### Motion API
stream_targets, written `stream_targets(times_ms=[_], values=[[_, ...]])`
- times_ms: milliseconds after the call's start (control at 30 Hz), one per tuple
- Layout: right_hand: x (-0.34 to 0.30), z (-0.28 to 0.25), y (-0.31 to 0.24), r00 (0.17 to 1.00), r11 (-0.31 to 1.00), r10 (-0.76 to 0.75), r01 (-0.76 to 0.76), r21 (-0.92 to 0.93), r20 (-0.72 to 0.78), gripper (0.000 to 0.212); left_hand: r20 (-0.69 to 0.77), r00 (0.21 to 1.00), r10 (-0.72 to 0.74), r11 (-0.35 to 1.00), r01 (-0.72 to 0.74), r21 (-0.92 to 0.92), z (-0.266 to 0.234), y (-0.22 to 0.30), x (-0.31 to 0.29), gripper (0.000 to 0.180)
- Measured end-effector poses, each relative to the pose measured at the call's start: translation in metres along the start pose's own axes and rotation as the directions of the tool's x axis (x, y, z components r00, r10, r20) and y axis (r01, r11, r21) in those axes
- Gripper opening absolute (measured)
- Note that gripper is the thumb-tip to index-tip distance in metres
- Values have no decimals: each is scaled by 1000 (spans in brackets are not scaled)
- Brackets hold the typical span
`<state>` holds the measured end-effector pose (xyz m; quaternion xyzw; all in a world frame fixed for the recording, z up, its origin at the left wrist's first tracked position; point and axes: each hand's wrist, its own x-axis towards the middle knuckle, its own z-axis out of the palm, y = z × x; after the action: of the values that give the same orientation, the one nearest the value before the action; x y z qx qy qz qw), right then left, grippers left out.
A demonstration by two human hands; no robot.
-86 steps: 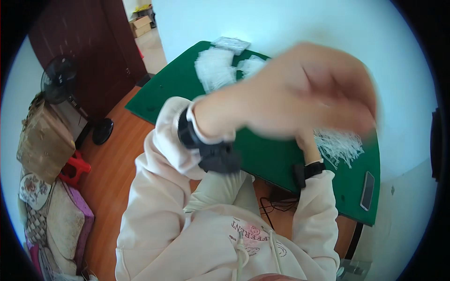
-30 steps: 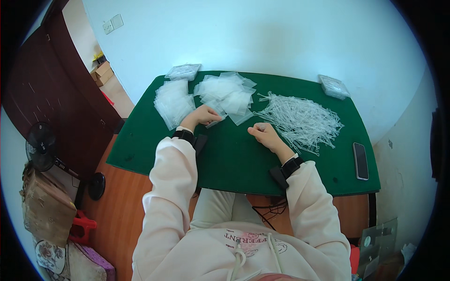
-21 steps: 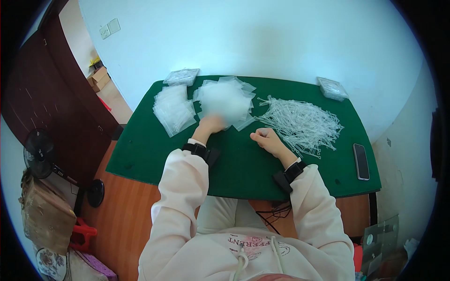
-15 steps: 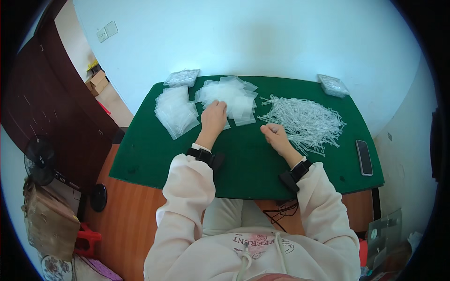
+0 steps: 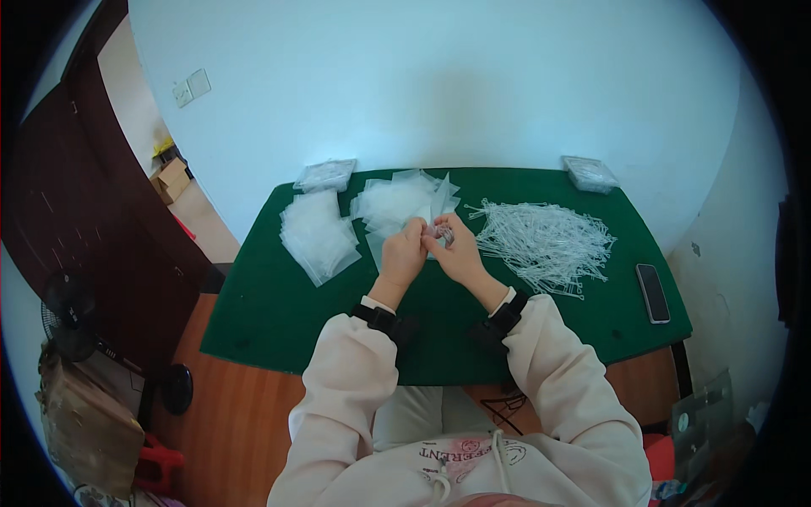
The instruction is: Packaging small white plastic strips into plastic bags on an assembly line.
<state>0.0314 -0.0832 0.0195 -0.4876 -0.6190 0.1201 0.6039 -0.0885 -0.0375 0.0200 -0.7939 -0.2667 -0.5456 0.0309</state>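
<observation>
My left hand and my right hand meet over the green table, just in front of the middle pile of clear flat bags. A clear plastic bag stands up at my fingertips, pinched in my left hand. Between the curled fingers of my right hand shows a small bunch of thin clear strips; whether they are inside the bag I cannot tell. Close by on the right lies a large heap of thin clear plastic strips with looped ends.
A second stack of clear bags lies at the left. Filled clear packs rest at the back left and back right of the green table. A phone lies near the right edge. A fan stands left.
My left hand has come from the middle bag pile with a bag. My right hand has moved left from beside the strip heap, and both hands now meet. The view has tilted up slightly.
</observation>
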Motion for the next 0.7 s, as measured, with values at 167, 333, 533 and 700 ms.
stream_targets(times_ms=[167,333,533,700], values=[[-6,1,-5,999,998,2,-5,-66,-43,24,-18,995,97,994,-96,43,-1,3,-1,14],[-6,0,11,974,982,-158,138,-126,-164,16,-76,989,123,992,-120,38,1,13,0,15],[-4,-8,12,972,998,-53,43,-47,-228,13,-116,989,-89,987,71,-145,4,19,-6,22],[-2,-3,15,973,997,-28,44,63,-228,13,-104,995,4,1000,-2,12,-2,28,1,38]])
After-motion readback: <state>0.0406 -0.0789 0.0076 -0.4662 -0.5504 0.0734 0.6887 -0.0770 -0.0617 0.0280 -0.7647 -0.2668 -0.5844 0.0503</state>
